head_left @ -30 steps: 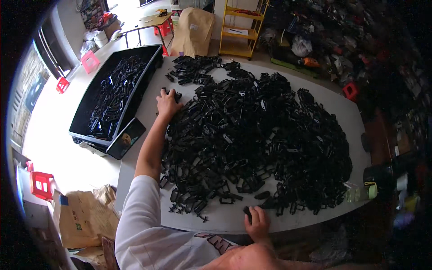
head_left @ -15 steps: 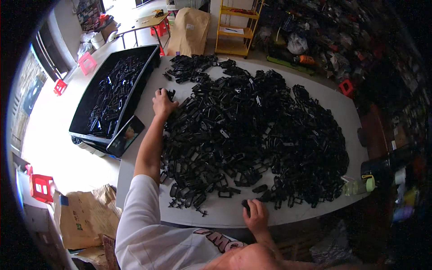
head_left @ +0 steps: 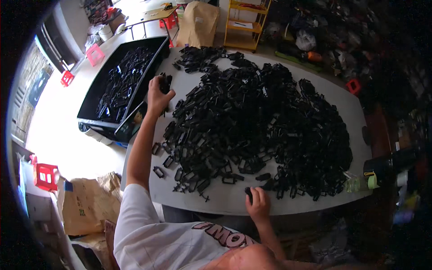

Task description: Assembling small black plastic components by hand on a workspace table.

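Note:
A broad heap of small black plastic frame-like parts (head_left: 238,112) covers much of the white table (head_left: 216,202). Beyond its left edge, my left hand (head_left: 158,96) is closed around a clump of black plastic parts (head_left: 166,83), beside the wall of a long black tub (head_left: 96,120). More black pieces (head_left: 121,78) lie inside that tub. At the near edge of the table my right hand (head_left: 258,203) pinches one small black plastic part (head_left: 249,193); its exact shape is mostly hidden by the fingers.
A phone or tablet (head_left: 130,121) leans against the tub's near end. Several loose parts (head_left: 158,172) lie left of the heap. A green-lidded bottle (head_left: 371,182) is at the table's right edge. Paper sacks (head_left: 92,204), red stools (head_left: 46,176) and a yellow rack (head_left: 243,38) surround the table.
My left hand has moved left from the heap's edge toward the tub, with black parts in its grip. My right hand stays near the table edge. The whole view has shifted slightly.

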`<state>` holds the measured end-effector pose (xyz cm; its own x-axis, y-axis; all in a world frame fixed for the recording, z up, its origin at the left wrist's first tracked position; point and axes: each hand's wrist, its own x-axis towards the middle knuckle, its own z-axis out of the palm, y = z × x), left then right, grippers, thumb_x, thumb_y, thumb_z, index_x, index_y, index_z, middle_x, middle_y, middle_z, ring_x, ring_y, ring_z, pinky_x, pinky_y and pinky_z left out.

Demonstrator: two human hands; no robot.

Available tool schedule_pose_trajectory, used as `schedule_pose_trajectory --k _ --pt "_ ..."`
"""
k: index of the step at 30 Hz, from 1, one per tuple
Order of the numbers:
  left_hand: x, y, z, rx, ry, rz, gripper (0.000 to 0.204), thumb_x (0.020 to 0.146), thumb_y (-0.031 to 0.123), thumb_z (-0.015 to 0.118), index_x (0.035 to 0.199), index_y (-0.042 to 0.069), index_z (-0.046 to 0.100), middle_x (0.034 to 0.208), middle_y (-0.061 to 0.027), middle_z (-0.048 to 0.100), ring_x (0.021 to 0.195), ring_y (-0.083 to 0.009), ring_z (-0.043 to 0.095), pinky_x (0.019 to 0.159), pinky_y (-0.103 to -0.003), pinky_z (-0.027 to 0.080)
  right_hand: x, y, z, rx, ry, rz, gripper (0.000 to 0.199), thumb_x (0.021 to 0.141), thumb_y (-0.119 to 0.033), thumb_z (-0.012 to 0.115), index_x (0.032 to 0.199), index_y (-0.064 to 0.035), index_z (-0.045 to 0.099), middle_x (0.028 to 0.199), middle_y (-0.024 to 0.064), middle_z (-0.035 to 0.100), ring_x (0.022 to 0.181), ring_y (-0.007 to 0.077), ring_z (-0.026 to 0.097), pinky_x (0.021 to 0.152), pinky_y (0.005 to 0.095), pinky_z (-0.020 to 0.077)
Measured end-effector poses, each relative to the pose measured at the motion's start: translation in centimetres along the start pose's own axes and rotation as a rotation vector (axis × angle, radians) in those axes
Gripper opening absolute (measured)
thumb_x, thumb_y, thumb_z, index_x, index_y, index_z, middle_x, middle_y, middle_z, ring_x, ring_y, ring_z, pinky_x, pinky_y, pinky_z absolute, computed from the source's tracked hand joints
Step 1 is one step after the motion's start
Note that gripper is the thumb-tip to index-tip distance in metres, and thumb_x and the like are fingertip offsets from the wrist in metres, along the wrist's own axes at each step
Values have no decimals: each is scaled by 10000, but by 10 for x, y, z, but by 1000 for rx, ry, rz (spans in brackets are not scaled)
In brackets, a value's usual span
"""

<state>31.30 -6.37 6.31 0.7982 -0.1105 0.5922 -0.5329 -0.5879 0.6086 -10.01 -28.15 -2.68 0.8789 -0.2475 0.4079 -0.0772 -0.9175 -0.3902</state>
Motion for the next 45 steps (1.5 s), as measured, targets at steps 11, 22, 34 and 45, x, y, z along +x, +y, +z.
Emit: schedule_pose_trajectory --k 11,22,34,45 --pt "-215 -19 -121 104 -26 -392 545 634 84 668 1135 26 461 918 -117 556 871 -236 554 776 -332 454 1 5 2 -3 -43 -4 295 794 -136 637 1045 -10 547 1025 129 541 935 304 547 775 397 460" --pt "-196 34 -66 411 -151 -55 474 671 170 700 1117 118 550 1274 -165 442 1160 -365 421 966 -427 350 2 3 3 -22 -43 13 302 802 -161 630 1058 -25 546 1040 130 540 925 307 558 759 397 467" --pt "-62 -44 11 468 -358 -77 168 829 131 480 969 114 572 983 -174 550 877 -358 585 699 -434 499 -1 2 0 -12 -2 8 292 745 -75 645 1017 -7 563 991 155 546 905 343 558 759 399 470" --pt "-120 -3 -66 -359 -84 -144 374 701 -38 669 1056 35 578 787 -42 617 642 -79 493 616 -221 444 -1 -10 -2 0 -99 -68 313 762 -69 638 1051 11 546 1029 161 527 959 323 527 805 402 457"
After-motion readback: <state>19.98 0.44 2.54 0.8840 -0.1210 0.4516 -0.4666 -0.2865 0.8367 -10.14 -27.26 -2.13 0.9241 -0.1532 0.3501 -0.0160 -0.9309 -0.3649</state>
